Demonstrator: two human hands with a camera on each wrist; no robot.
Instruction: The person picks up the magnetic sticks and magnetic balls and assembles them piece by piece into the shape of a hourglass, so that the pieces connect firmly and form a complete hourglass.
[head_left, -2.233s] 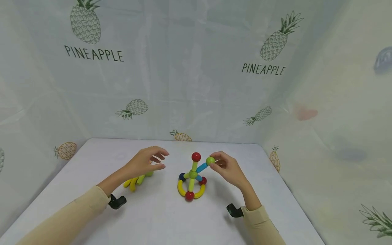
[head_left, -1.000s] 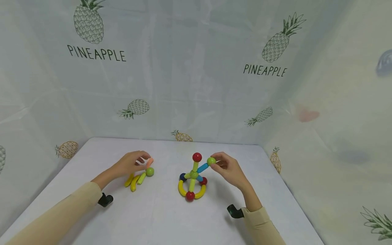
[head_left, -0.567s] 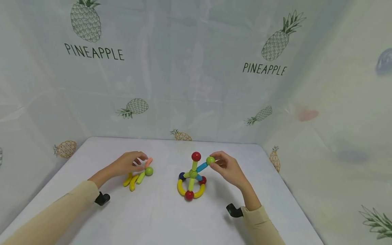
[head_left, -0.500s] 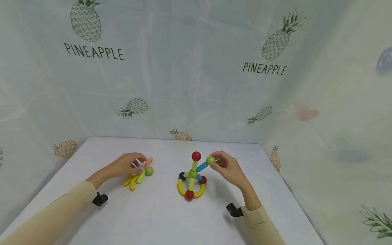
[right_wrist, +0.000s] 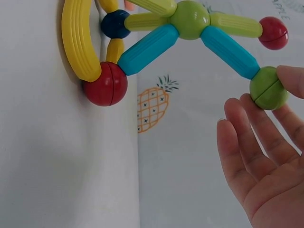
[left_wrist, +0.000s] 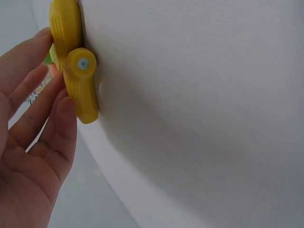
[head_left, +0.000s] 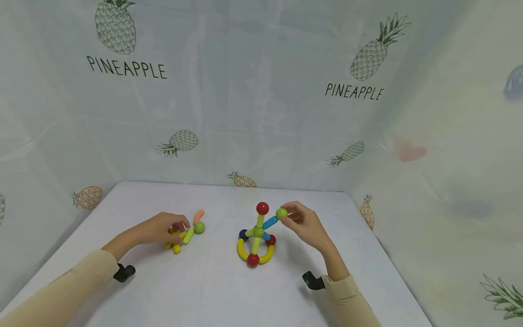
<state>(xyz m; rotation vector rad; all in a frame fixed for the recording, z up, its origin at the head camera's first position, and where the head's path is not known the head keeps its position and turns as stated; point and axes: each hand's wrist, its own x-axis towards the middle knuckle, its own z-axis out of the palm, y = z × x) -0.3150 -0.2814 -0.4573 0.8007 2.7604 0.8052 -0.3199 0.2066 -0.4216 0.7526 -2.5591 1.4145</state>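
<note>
My right hand [head_left: 304, 223] pinches a green ball [right_wrist: 269, 88] at the raised end of a blue rod [right_wrist: 230, 52]. That rod belongs to a ball-and-rod structure whose green centre ball [right_wrist: 190, 20] joins several rods. An upright green rod tops out in a red ball [head_left: 263, 208], and yellow curved rods [head_left: 242, 250] link red and dark blue balls around the base. My left hand [head_left: 159, 228] reaches over two loose yellow curved rods [left_wrist: 81, 90], its loosely bent fingers right at them. In the head view, the hand partly hides both rods.
Right of my left hand lie a straight light-green rod [head_left: 188, 236], a loose green ball [head_left: 199, 227] and an orange curved rod [head_left: 198, 216]. The white table [head_left: 229, 290] ends at a pineapple-printed curtain [head_left: 245, 113] behind and at the sides.
My left hand has gone from above the loose pieces, past the orange rod, back left and down to the yellow curved rods. The right hand keeps its hold on the green ball.
</note>
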